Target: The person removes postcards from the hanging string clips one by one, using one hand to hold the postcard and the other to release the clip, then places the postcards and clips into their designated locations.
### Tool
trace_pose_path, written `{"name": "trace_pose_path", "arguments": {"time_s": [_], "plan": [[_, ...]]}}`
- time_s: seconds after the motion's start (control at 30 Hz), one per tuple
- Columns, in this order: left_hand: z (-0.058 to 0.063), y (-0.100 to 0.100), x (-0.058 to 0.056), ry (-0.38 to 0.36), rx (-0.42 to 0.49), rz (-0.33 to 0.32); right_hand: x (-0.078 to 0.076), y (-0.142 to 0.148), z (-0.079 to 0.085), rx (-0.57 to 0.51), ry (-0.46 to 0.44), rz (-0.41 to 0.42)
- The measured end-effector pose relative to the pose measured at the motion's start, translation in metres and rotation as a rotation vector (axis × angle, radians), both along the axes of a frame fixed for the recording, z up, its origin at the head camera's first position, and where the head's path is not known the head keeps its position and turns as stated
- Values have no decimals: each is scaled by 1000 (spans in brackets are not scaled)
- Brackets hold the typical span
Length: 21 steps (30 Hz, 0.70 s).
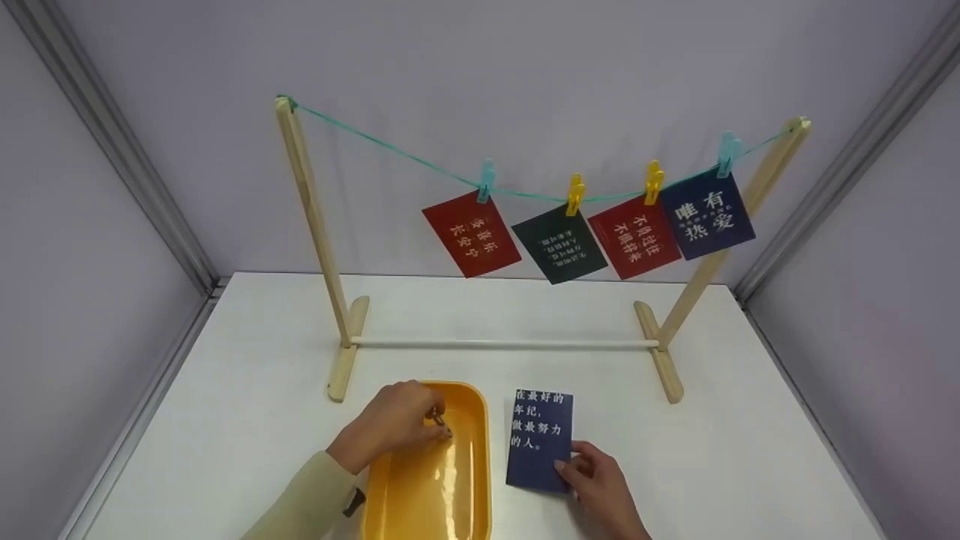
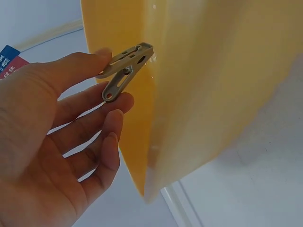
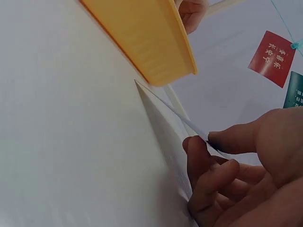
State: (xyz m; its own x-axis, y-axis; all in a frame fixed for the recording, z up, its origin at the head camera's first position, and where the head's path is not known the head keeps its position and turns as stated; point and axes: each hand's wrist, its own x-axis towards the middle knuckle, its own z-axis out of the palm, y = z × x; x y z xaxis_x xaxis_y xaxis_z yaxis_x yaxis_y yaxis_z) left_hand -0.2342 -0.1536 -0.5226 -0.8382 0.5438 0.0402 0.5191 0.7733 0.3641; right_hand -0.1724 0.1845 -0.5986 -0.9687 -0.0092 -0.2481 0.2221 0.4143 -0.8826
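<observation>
My left hand (image 1: 401,416) is over the yellow tray (image 1: 480,450). Between its thumb and fingers it pinches a greyish clothespin (image 2: 125,71) by the handle ends, its tip pointing away from the palm. To the right of the tray, my right hand (image 1: 600,484) pinches the right edge of a dark blue card (image 1: 540,442) with white characters, thumb on top and fingers beneath. In the right wrist view, the card (image 3: 175,111) appears nearly edge-on, tilted a little off the table.
Behind stands a wooden frame (image 1: 311,202) with a sagging green string (image 1: 382,142). Clothespins hold two red cards (image 1: 472,236), a green card (image 1: 559,244) and a blue card (image 1: 709,214) on it. A white rod (image 1: 502,343) joins the frame's feet.
</observation>
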Motion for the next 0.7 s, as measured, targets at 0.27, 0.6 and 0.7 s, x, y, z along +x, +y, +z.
{"name": "trace_pose_path", "arguments": {"time_s": [0.27,0.6,0.7], "plan": [[-5,7,-5,-29,-117,-14,0,-3,-1,92,-3,-9],[-13,14,-8,75,-276,-49,1,-5,-3,108,19,13],[-16,15,-7,91,-304,-42,4,-3,-3,138,-11,2]]}}
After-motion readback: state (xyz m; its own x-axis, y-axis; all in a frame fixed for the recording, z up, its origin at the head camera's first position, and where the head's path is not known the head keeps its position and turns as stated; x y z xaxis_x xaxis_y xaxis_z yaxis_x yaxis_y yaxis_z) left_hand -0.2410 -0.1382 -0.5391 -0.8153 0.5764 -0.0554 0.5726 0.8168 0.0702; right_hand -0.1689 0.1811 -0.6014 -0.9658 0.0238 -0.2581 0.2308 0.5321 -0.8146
